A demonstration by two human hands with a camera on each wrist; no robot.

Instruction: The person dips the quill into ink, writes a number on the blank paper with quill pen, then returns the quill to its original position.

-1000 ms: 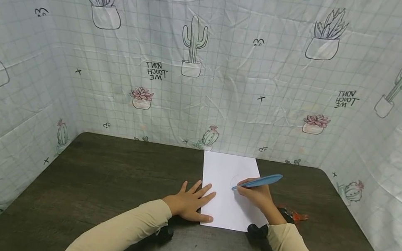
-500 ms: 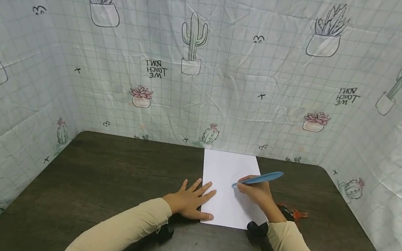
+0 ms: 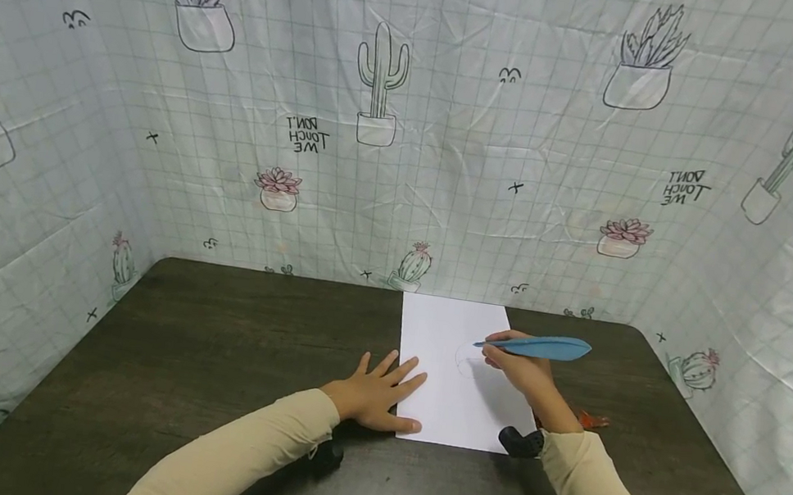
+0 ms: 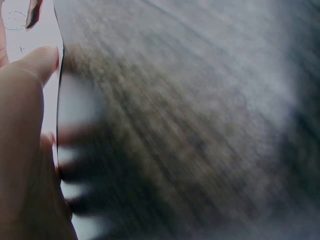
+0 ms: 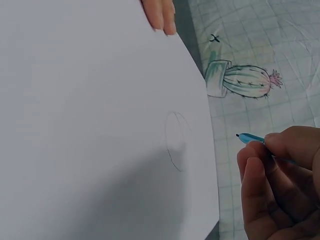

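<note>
A white sheet of paper [image 3: 439, 327] lies on the dark table, its far edge near the cloth. My left hand [image 3: 373, 403] rests with spread fingers on the paper's left edge; its thumb [image 4: 42, 60] shows on the sheet in the left wrist view. My right hand [image 3: 518, 370] pinches a blue feather-shaped pen [image 3: 548, 347] between thumb and fingers. In the right wrist view the pen's dark tip [image 5: 238, 135] appears apart from the paper, above it. A thin curved line [image 5: 168, 145] is drawn on the sheet, partly in the hand's shadow.
A red and black object [image 3: 592, 421] lies right of the paper, partly hidden by my right forearm. Black wrist devices [image 3: 519, 442] sit by both sleeves. Cactus-printed cloth [image 3: 366, 194] hangs behind and beside the table [image 3: 245, 328].
My right hand has moved away and slightly right with the pen, which now lies more level. More of the curved line shows. My left hand has stayed in place.
</note>
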